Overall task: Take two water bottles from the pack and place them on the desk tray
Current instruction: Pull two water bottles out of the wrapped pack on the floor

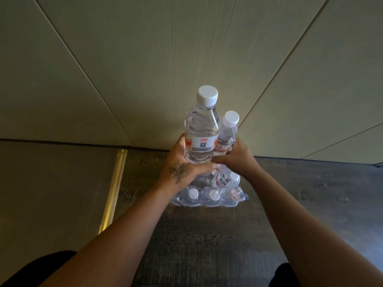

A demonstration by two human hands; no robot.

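Above the pack (209, 190), at the centre of the view, two water bottles are held upright, caps toward twelve o'clock. One bottle (202, 131) is gripped low on its body by the left hand (182, 166), the fingers curled closed around it. At three o'clock from it, a second bottle (227, 134) is clasped by the right hand (238, 157), wrapped shut about its lower half. Both long axes are kept vertical. The pack is left on the dark floor (207, 245) below the hands.
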